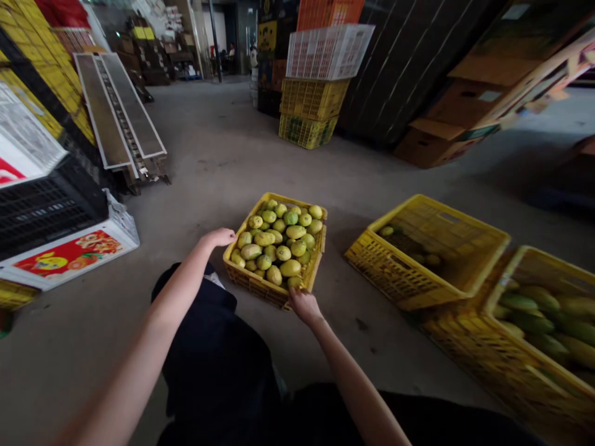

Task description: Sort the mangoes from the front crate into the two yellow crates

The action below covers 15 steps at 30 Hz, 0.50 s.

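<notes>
A yellow plastic crate (pixel 258 288) full of green-yellow fruit (pixel 290 232) is in front of me, low over or on the floor; I cannot tell which. My left hand (pixel 219 238) grips its left rim, fingers partly hidden at the edge. At the near right corner, my right hand (pixel 304 303) is closed on the rim. The fruit is heaped near the top of the crate, and neither hand holds a piece of it.
At right stand a yellow crate (pixel 390 272) with a few fruits and another (pixel 525 365) with larger green fruit. Stacked crates (pixel 313 99) rise ahead. A metal conveyor-like frame (pixel 118 111) and a white box (pixel 125 229) are at left.
</notes>
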Available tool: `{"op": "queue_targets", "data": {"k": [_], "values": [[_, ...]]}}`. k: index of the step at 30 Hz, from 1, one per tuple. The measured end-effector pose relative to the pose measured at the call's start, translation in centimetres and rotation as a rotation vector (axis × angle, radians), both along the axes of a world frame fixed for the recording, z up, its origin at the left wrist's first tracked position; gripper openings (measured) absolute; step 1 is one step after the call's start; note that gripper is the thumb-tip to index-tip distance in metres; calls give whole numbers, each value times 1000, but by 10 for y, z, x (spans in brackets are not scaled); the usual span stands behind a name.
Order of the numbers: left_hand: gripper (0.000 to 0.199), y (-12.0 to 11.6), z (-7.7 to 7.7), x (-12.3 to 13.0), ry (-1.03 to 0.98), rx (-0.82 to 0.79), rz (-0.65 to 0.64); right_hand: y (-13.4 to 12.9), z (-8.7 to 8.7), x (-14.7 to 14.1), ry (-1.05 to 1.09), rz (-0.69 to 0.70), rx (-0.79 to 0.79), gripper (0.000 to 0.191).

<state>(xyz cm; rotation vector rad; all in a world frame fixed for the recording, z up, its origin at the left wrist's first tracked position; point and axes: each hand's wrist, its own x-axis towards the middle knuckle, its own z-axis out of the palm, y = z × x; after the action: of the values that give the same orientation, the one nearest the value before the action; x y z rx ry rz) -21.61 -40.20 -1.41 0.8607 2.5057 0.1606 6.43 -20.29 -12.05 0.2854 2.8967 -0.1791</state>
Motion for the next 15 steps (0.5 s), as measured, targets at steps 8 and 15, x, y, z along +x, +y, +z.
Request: {"op": "queue_targets", "data": {"k": [8,15], "values": [[32,5,-10,8,-11,-30,59,52,-1,101,-25,41,10,20],[55,72,-45,10,-18,33,73,29,-35,171,165,11,-145,20]]}}
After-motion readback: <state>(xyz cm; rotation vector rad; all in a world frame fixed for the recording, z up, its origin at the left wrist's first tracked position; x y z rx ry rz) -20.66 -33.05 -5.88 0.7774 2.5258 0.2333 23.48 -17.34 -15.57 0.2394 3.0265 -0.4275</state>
